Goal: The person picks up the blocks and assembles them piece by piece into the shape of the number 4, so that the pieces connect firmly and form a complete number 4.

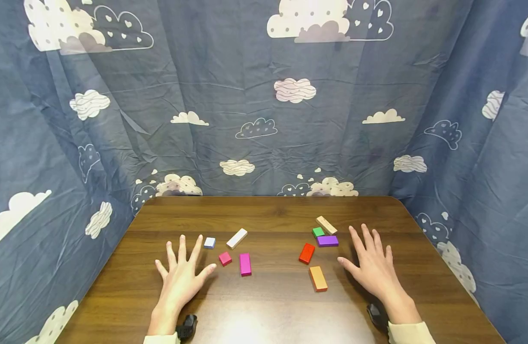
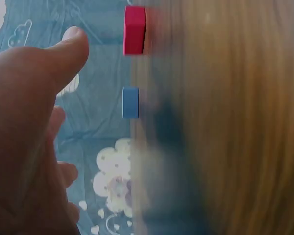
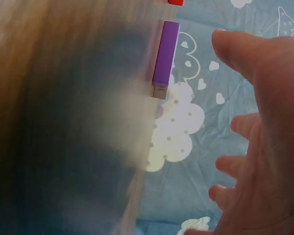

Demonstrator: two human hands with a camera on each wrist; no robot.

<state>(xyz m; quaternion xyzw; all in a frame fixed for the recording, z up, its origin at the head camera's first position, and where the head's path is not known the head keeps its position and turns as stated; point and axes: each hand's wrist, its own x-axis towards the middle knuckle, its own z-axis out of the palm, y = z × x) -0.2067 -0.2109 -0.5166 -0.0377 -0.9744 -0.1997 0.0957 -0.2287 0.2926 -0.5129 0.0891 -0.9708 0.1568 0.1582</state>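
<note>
Left hand [image 1: 181, 277]: empty, fingers spread; small pale-blue square block [image 1: 210, 242], seemingly wooden, near it. Right hand [image 1: 374, 267]: likewise; purple oblong block [image 1: 328, 241], seemingly wooden, to its left. Light side pinch advisable.

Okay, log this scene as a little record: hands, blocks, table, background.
left hand: spread, holding nothing
right hand: spread, holding nothing
block count: nine
left group: blue block, white block, pink block, magenta block
right group: tan block, green block, purple block, red block, orange block
surface: brown table
background: blue curtain, cloud print
</note>
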